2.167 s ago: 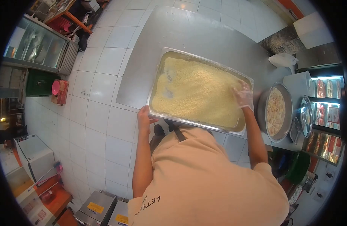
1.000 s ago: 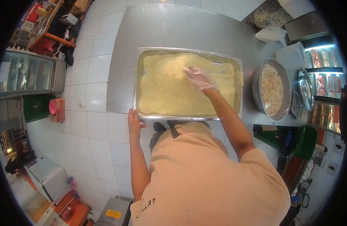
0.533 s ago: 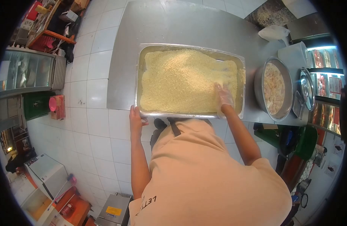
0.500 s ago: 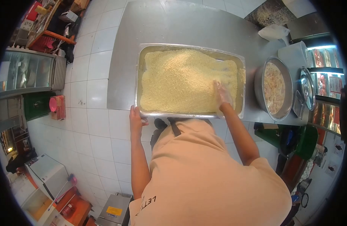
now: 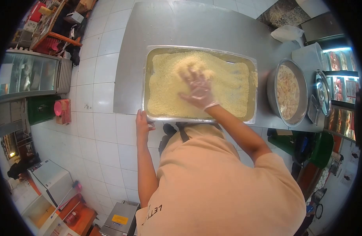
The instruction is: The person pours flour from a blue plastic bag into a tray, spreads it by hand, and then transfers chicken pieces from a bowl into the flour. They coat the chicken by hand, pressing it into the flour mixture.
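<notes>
A rectangular metal tray (image 5: pixel 200 49) holds a wide bed of pale yellow crumbs (image 5: pixel 169 90), heaped toward the middle. My right hand (image 5: pixel 198 88), in a clear plastic glove, lies over the crumbs with fingers spread, its fingertips in the heap. At the tray's near left corner, my left hand (image 5: pixel 142 124) grips the rim, fingers up along the side and thumb below. To the right stands a steel bowl (image 5: pixel 271 84) with pale pieces in a whitish liquid (image 5: pixel 288 92).
The steel table (image 5: pixel 169 23) carries everything. Beyond the bowl are a metal lid (image 5: pixel 322 92), a white container (image 5: pixel 308 57) and a plastic bag (image 5: pixel 286 34). A lit display fridge (image 5: pixel 340 84) stands at the right edge. White tiled floor (image 5: pixel 104 94) lies to the left.
My right hand has moved left from the tray's right side to the heap in the middle, its fingers now spread. My left hand stays at the corner.
</notes>
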Tool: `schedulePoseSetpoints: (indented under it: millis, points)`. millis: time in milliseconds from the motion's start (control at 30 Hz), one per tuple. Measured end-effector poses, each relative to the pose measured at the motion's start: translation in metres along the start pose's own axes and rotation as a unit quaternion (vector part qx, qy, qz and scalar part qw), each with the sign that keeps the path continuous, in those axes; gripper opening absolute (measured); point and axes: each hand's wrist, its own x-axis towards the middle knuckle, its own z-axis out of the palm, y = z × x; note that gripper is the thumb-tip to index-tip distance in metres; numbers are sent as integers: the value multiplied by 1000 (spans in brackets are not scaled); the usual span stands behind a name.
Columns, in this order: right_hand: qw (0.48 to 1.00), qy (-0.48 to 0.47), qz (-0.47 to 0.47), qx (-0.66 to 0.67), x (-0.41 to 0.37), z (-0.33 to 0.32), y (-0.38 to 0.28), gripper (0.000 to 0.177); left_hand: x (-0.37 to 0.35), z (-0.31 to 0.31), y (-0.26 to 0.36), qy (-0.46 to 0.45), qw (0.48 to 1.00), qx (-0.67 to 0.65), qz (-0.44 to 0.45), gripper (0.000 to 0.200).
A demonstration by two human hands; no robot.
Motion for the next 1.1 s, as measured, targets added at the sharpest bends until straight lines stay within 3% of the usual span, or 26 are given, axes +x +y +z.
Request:
schedulePoseSetpoints:
  millis: [33,100,367,467,500,567,667,800,900,967,1000,1067,1100]
  points:
    - [1000,0,2,0,1,3,-1,65,0,0,1,2,1000,1,-3,29]
    - [990,-130,-35,-50,4,5,1,63,3,1,-3,11,1000,-4,0,29]
    - [984,-62,-128,-106,-22,9,88,58,3,1,-8,40,999,-22,-1,30]
    - [974,-172,-46,-136,-26,2,98,61,3,1,-6,25,999,-35,2,31]
    - [975,-168,-56,-138,-18,6,95,61,7,0,-8,33,999,-42,6,31]
    - [993,-93,46,-62,-8,16,79,65,9,-1,-13,23,999,-37,-1,33]
    - [995,-38,72,-48,30,43,37,68,9,0,-14,37,998,-44,-10,34]
    - [995,-62,73,-9,60,58,-13,67,7,1,-12,46,998,-41,-13,34]
    - [997,-56,24,-46,62,68,-28,67,8,0,-13,30,999,-41,-11,35]
    - [994,-72,-34,75,49,56,-33,66,8,-1,-12,28,999,-39,-13,35]
    - [994,-74,-34,75,40,38,-31,66,8,-1,-12,28,999,-39,-12,35]
    - [969,-169,-179,10,10,0,-11,66,6,-2,-11,21,999,-41,-19,35]
    - [968,-171,-184,9,-5,-1,1,66,6,-2,-9,15,999,-44,-23,35]
